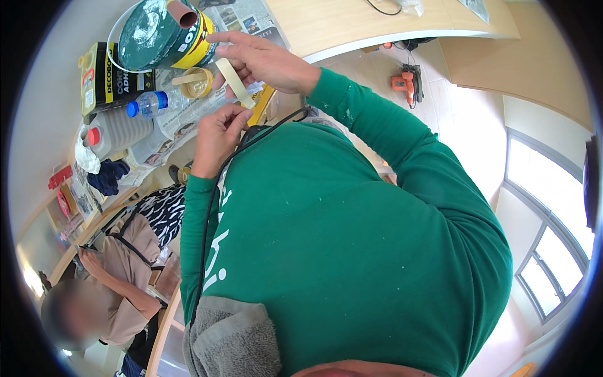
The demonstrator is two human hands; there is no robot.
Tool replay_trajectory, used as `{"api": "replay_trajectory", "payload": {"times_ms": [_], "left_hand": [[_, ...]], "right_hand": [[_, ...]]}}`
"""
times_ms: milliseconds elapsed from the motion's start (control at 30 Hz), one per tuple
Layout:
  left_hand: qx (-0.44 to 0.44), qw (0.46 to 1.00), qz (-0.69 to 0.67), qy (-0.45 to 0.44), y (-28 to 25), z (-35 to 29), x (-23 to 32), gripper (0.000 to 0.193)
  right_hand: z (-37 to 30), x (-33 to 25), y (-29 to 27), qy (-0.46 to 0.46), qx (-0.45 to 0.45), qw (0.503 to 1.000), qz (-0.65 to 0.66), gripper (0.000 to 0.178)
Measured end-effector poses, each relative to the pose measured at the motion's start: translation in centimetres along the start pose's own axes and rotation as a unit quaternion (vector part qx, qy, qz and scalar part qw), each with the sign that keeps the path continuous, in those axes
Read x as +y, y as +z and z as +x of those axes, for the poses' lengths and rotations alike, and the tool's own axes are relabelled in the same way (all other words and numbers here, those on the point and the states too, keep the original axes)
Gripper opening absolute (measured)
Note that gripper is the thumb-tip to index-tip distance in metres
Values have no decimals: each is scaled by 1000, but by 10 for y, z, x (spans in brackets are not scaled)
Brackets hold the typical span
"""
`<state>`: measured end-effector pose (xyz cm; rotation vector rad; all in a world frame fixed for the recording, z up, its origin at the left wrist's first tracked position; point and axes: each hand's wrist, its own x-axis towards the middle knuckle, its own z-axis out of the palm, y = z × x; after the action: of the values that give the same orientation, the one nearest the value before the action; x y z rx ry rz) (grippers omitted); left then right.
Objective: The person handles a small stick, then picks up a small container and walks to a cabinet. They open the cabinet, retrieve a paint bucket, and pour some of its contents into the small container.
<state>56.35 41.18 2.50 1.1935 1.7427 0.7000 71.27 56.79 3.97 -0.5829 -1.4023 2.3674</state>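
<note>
My right hand (pixel 270 63) holds a cream roll of masking tape (pixel 235 83), its fingers curled in and behind the ring and the index finger stretched out. Just below, my left hand (pixel 217 137) is closed in a pinch at the roll's lower end. Whether a loose tape end lies between those fingertips is too small to tell. Left of the roll stands a small yellow tub (pixel 200 89) with a flat wooden stick (pixel 186 79) across it. A clear bottle with a blue cap (pixel 151 104) lies beside the tub.
Newspaper (pixel 179 129) covers the work surface. Behind the tub stand a green paint bucket (pixel 147 38), a black-and-yellow tin (pixel 103 85) and a red-capped jerrycan (pixel 122 132). A black cable (pixel 210 220) runs down my front. Another person (pixel 129 251) is at lower left; an orange power tool (pixel 408 85) is on the floor.
</note>
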Motion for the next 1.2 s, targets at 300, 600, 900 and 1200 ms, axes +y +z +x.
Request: {"api": "replay_trajectory", "payload": {"times_ms": [300,600,900,1200], "left_hand": [[49,982,-180,-22,-16,7,-22,19],[71,970,-232,-17,-19,5,-13,20],[84,980,-179,2,-18,4,6,21],[107,986,-127,25,-11,0,9,22]], "right_hand": [[-41,10,12,-149,43,988,9,37],[-70,46,-9,-123,43,987,-95,37],[-49,25,-9,-11,64,977,-202,49],[-39,15,-5,23,67,957,-281,39]]}}
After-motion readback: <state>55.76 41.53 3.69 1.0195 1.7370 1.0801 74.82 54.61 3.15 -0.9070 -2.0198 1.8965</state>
